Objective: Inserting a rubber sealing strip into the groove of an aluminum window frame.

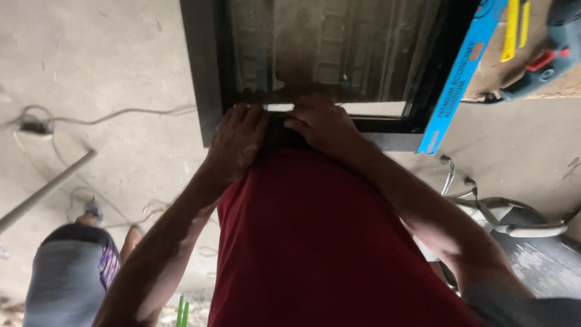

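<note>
1. Two bare hands are working at the near edge of a large black metal-framed glass panel, which is filling the view from eleven to one o'clock and lying above a grey concrete floor.
2. A dark red shirt is covering the six o'clock area.
3. A second person in grey shorts is crouching at eight o'clock.
4. A blue printed strip is leaning on the frame at two o'clock, beside a dark green power drill.
5. The left hand is pressing down on the frame's lower rail, fingers curled over its edge.
6. The right hand is pinching something small at the rail; what it is, I cannot tell.
7. Judging from this, fingers could be getting pinched, or the glass could be cracking, if the frame slips under uneven pressure.
</note>
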